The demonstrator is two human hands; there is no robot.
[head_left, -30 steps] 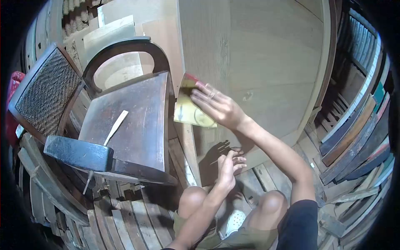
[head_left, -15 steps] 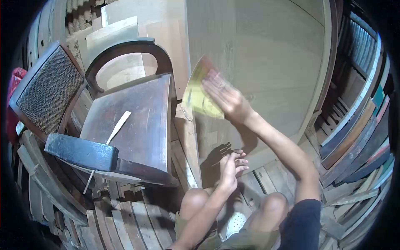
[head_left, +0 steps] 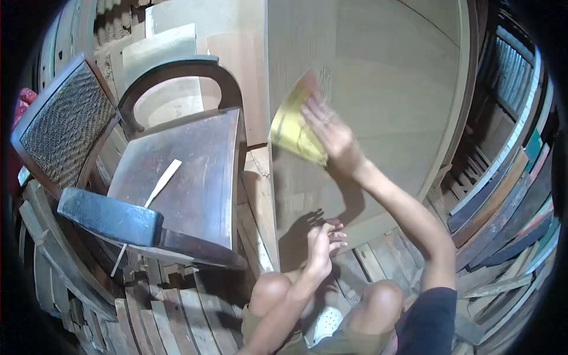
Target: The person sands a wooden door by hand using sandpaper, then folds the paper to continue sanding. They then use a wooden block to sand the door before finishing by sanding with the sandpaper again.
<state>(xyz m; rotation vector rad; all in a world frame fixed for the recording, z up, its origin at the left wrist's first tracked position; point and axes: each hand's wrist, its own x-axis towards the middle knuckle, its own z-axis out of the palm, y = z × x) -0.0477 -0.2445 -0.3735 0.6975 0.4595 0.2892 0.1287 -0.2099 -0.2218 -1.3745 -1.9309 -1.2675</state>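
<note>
My right hand (head_left: 334,133) presses a yellow sheet of sandpaper (head_left: 293,127) to the upright wooden panel (head_left: 390,77). Its fingers lie over the sheet's right side, and the sheet's upper corner looks reddish. Motion slightly blurs the fingers and the sheet. Lower down, my left hand (head_left: 322,245) is in front of the panel's bottom edge, above my knees. Its fingers are loosely curled and apart, with nothing visible in them. Both arms cast shadows on the panel.
To the left stands a dark wooden chair (head_left: 183,171) with a woven back (head_left: 68,127). A pale thin stick (head_left: 163,183) rests on its seat, by a blue-black armrest (head_left: 109,216). Wooden slats (head_left: 177,316) form the floor. Curved boards (head_left: 503,201) are stacked at right.
My right hand and the sandpaper have shifted a little to the right along the panel. The left hand's fingers have curled slightly more. The chair has stayed in place.
</note>
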